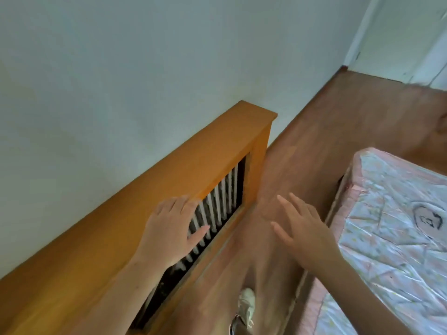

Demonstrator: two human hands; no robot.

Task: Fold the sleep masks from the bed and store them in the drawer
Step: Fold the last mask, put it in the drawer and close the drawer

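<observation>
My left hand point(173, 228) hovers with fingers spread in front of the orange wooden radiator cover, holding nothing. My right hand point(298, 226) is raised over the floor gap beside the bed, fingers apart and empty. The bed point(391, 238) lies at the right, its mattress wrapped in crinkled plastic with a pink border. No sleep mask and no drawer show in this view.
An orange wooden radiator cover point(169, 180) with white slats runs along the pale wall at left. Brown wooden floor point(338, 122) stretches between it and the bed toward a white door point(399, 37) at the back right. My shoe point(246, 305) shows at the bottom.
</observation>
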